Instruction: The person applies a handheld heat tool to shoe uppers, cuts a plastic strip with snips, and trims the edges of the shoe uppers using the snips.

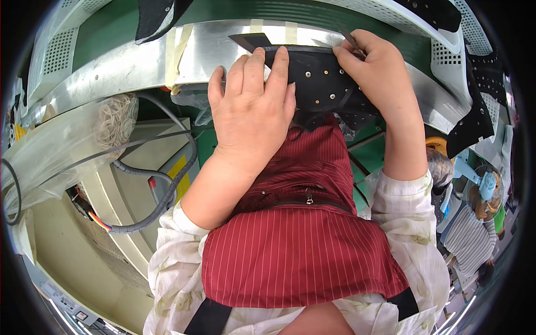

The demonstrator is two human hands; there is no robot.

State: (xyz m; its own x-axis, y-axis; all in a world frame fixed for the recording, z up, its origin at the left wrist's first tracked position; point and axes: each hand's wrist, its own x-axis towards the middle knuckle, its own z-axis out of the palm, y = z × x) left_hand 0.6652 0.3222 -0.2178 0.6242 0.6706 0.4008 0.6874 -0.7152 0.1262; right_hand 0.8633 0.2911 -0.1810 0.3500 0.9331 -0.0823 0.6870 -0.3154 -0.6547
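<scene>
Lying over the table's near edge, the black cloth bears scattered metal studs, its lower part hanging towards the apron. The left hand is spread, fingers apart, two fingertips resting on the cloth's upper edge, where a dark flap juts out to the left. The right hand has thumb and forefinger pinched on the upper right corner; a thin dark end pokes up between them, and whether it belongs to the cloth cannot be told. Around them runs the table's metal edge, crossed by pale tape. White baskets stand to the left and right, with more studded black pieces beside the right one. Lower left are a clear bag, a grey hose and pale cords; far right, a fan.
</scene>
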